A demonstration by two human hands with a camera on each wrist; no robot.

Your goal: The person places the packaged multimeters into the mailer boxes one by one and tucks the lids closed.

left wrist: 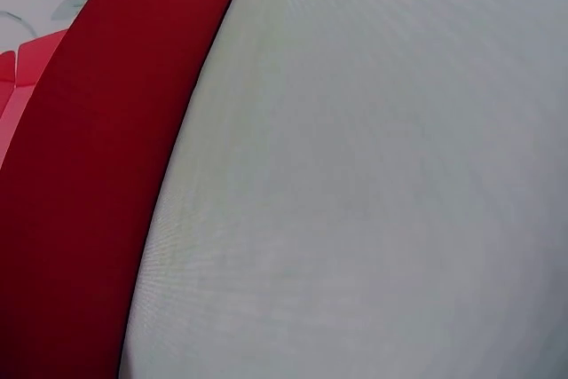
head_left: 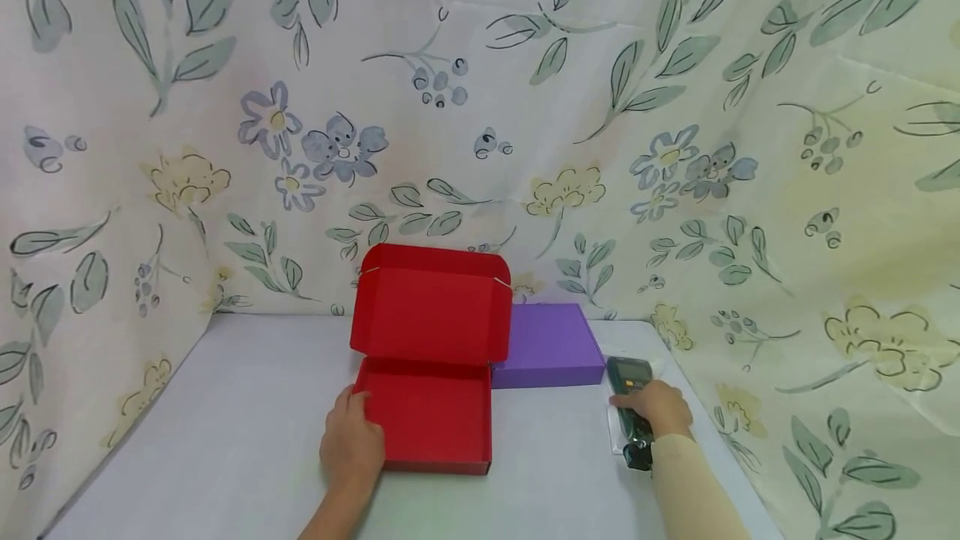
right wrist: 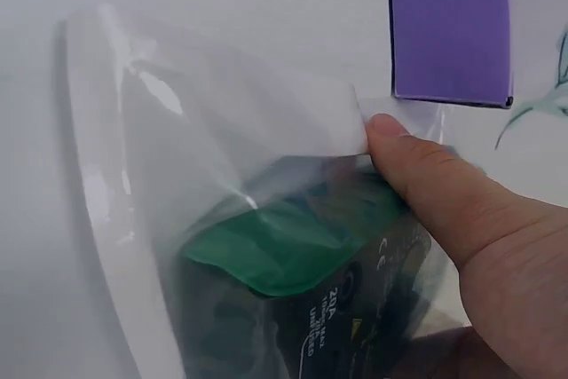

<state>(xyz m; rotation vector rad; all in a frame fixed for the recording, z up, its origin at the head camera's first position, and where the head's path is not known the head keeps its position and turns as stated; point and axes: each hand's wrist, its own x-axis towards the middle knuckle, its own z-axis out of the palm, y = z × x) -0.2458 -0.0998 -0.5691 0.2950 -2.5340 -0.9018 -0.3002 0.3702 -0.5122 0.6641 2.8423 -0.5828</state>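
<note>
My left hand (head_left: 351, 440) holds the left wall of a red cardboard box (head_left: 427, 419), fingers at its rim. The box stands open with its lid tilted up behind it, and its inside shows bare. In the left wrist view the red side wall (left wrist: 98, 166) runs down the left, with the hand out of sight. On the right, my right hand (head_left: 660, 407) grips a dark green and black multimeter (head_left: 630, 373) in a clear plastic bag (right wrist: 222, 130). The thumb (right wrist: 426, 161) presses on the bag over the multimeter's edge in the right wrist view.
A closed purple box (head_left: 551, 348) lies behind and right of the red box, its right end close to the multimeter. All rest on a white table (head_left: 225, 440). A floral cloth (head_left: 450, 148) hangs behind and along both sides.
</note>
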